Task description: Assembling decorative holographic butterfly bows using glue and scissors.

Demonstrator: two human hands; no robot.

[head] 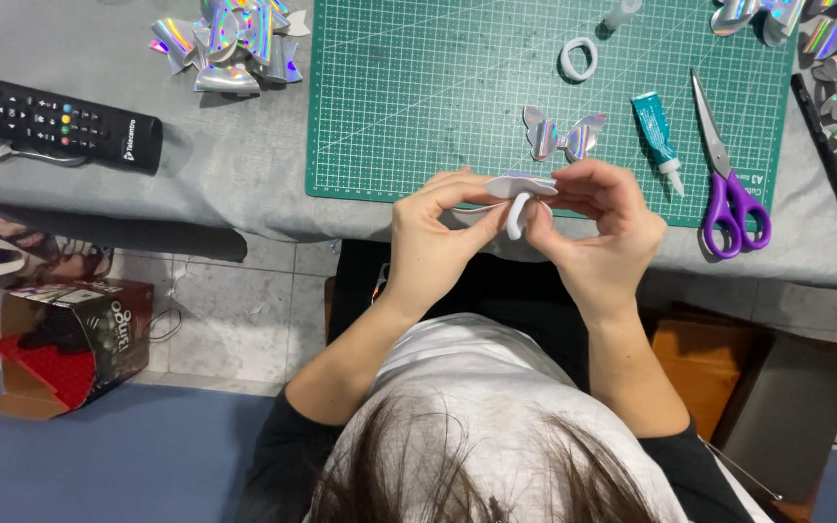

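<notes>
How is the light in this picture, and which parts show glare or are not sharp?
Head view: light is soft and even, with faint shadows under the hands; the holographic bows throw rainbow glare, as does the butterfly piece on the green cutting mat; the hair at the bottom edge is close and blurred; the left hand and right hand look sharp.

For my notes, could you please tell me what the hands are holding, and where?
Both hands, left and right, pinch a small holographic bow by its two ends; a white loop hangs beneath it.
</notes>
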